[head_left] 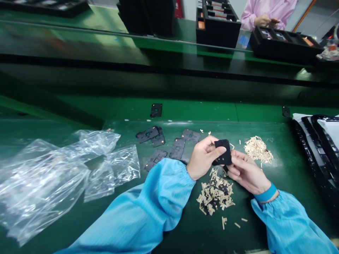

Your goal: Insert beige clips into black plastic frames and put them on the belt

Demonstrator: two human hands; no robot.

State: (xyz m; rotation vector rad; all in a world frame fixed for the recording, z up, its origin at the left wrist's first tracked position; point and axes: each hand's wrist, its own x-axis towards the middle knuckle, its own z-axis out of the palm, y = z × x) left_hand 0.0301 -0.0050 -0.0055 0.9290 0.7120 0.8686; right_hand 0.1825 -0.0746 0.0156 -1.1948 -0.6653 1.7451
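Observation:
My left hand [202, 157] grips a small black plastic plate [223, 152], its thumb lying flat across the face. At the plate's right edge, my right hand [245, 170] has its thumb and fingers closed on the rim; whether a tiny piece is also pinched there is hidden. A thin beige strip [232, 146] shows just above those fingertips. Below both hands lies a heap of small beige and black pieces [215, 194]. Several flat black plastic parts [177, 148] with cutouts lie on the green table to the left of my left hand.
Clear plastic bags [45, 176] spread over the left side. A second pile of beige pieces [258, 150] lies right of my hands. Black trays [317, 151] are stacked at the right edge. Black boxes [218, 31] stand on the raised shelf, with a person in a pink sleeve [249, 16] behind.

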